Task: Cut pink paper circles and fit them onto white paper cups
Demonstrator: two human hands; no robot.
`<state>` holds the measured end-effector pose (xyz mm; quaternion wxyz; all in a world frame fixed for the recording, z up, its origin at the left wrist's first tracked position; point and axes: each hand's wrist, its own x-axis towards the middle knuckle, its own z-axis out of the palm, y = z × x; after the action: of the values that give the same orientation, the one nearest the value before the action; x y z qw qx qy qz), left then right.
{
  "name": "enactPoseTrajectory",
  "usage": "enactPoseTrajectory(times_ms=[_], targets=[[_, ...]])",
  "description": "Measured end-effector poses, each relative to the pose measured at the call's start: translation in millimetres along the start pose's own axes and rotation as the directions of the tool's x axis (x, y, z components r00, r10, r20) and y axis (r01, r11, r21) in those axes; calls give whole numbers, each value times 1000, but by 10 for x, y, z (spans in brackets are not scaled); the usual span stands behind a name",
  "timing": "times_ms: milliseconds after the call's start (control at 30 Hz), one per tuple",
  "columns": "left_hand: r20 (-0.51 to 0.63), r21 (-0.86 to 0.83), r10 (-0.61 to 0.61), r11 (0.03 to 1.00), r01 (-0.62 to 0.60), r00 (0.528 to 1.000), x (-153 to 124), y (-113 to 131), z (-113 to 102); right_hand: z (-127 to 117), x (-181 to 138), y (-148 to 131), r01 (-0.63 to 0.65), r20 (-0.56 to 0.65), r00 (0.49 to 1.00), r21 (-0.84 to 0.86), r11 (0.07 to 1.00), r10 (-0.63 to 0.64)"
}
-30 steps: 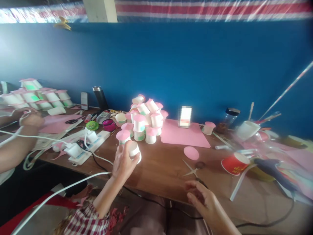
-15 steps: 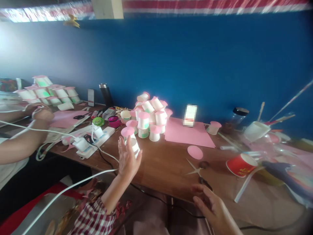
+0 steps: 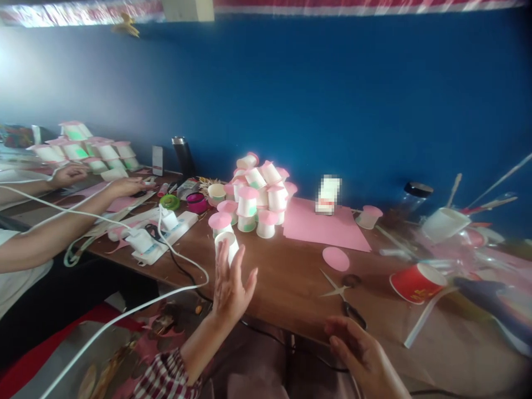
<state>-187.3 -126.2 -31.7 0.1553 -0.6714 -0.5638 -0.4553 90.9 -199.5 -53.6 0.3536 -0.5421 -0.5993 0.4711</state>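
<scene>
My left hand (image 3: 233,285) is raised at the table's front edge, its fingers spread and holding nothing. Just behind its fingertips stands a white paper cup (image 3: 226,241), partly covered by them; whether they touch I cannot tell. Beyond that cup is a pile of white paper cups (image 3: 247,204) with pink paper discs on them. Low on the right, my right hand (image 3: 361,352) hovers loosely curled, thumb apart from the fingers, with nothing in it. Nearest to it lie spread scissors (image 3: 341,290), and a loose pink paper disc (image 3: 336,259) is a little farther back.
Pink sheets (image 3: 320,224) lie under a blurred-out upright object (image 3: 328,195). To the right are a red paper cup (image 3: 417,284) and clutter. On the left, a power strip (image 3: 177,233) trails white cables; a co-worker's arms (image 3: 78,216) reach over the table beside another cup stack (image 3: 77,149).
My left hand has drawn back from the white cup and slightly right, with its fingers spreading wider. The co-worker's hands have moved apart. My right hand stays nearly still.
</scene>
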Motion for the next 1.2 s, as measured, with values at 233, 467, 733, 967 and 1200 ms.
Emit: enactPoseTrajectory(times_ms=[233, 467, 733, 967, 1200], targets=[[366, -615, 170, 782, 101, 915, -218, 516, -131, 145, 13, -232, 72, -105, 992, 76, 994, -64], [711, -665, 508, 259, 700, 486, -102, 898, -403, 361, 8, -366, 27, 154, 985, 322, 946, -80], [772, -563, 493, 237, 792, 401, -181, 751, -394, 231, -82, -397, 47, 15, 999, 191, 980, -51], [891, -430, 98, 497, 754, 444, -398, 466, -280, -366, -221, -63, -61, -423, 897, 171, 983, 129], [859, -410, 29, 637, 653, 511, -347, 572, -323, -354, -338, -87, -14, -461, 881, 191, 982, 102]])
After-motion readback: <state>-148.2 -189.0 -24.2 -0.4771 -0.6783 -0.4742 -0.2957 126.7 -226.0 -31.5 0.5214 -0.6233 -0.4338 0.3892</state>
